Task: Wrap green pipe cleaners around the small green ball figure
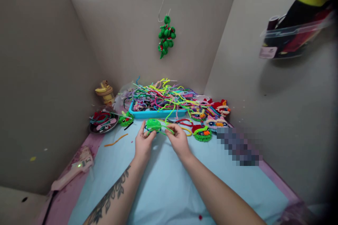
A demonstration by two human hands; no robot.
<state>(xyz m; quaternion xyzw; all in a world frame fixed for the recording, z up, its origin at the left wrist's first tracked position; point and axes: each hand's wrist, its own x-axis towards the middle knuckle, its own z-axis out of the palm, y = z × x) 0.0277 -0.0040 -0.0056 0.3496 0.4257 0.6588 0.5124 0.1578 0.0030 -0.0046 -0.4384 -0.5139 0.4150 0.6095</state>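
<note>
My left hand (144, 144) is closed around the edge of a bright green coiled pipe cleaner piece (153, 124), which it holds up above the blue cloth. A darker blue bit shows at the piece's left side. From its right side run light green pipe cleaner ends (164, 128), pinched between the thumb and fingers of my right hand (177, 139). Just behind my hands lie red-handled scissors (185, 122), partly hidden. A yellow loop (188, 132) is beside my right hand. Near my left hand rests a loose orange pipe cleaner (116, 140).
A blue tray (158, 114) heaped with pipe cleaners stands at the back. Finished fuzzy faces (202, 133) sit at the right, a green one (126, 119) at the left. A metal bowl (104, 126) and a lit glue gun (76, 169) are on the left. Grey panels (126, 35) enclose the table.
</note>
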